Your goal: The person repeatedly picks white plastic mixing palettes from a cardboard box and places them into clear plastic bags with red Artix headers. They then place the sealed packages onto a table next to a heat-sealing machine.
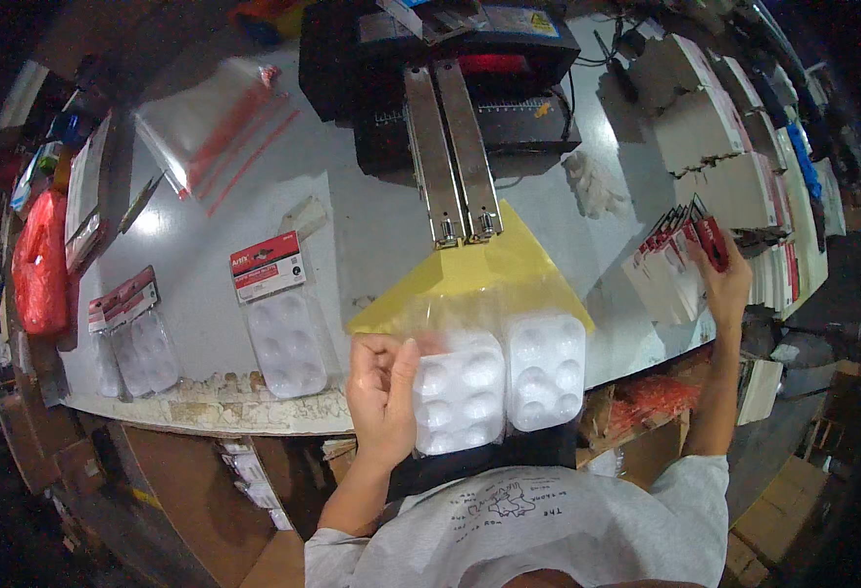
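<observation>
My left hand (pixel 383 387), fingers curled and thumb pressed in, grips the edge of a clear plastic bag that holds a white paint palette (pixel 460 397). Beside it lies a second bagged white palette (pixel 546 372). Both bags' upper ends rest on a yellow sheet (pixel 494 267) at the tips of two metal bars (pixel 452 147). Out to the right, my right hand (pixel 726 284) is closed on a red header card (pixel 712 243) at a fanned stack of white-backed cards (pixel 667 274).
A black machine (pixel 469 93) carries the bars. Finished-looking palette packs with red headers (pixel 278 314) lie left, another pack (pixel 134 333) farther left. Clear bags (pixel 205 122) lie at the back left. Card stacks (pixel 710 127) and a crumpled white glove (pixel 595 184) are on the right.
</observation>
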`<move>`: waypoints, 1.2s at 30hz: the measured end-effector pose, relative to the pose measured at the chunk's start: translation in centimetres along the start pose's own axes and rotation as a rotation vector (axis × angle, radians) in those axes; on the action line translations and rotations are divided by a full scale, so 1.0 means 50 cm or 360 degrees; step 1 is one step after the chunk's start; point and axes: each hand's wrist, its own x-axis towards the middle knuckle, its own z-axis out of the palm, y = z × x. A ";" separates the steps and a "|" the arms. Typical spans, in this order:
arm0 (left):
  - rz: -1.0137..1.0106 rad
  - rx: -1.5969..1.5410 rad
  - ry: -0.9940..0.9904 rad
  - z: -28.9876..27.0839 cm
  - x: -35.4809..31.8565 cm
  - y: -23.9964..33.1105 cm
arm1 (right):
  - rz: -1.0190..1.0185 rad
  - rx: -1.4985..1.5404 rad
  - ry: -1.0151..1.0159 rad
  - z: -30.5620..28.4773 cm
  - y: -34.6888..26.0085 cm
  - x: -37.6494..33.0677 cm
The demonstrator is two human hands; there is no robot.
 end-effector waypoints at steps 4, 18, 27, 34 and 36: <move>-0.0337 -0.0110 -0.0371 0.024 -0.018 0.024 | -0.0002 0.0246 -0.0318 0.019 -0.166 -0.091; -0.0065 0.0499 -0.0284 0.033 -0.015 0.031 | -0.0633 0.0389 -0.1217 0.155 -0.317 -0.116; 0.0007 0.0307 0.0081 0.019 -0.016 0.015 | -0.0310 0.0358 -0.1247 0.156 -0.256 -0.079; -0.0033 0.0102 0.0150 0.025 -0.010 -0.007 | 0.0503 0.1144 -0.1702 0.173 -0.223 -0.122; -0.0060 0.0053 0.0152 0.022 -0.013 -0.003 | 0.0545 0.1179 -0.1742 0.176 -0.221 -0.129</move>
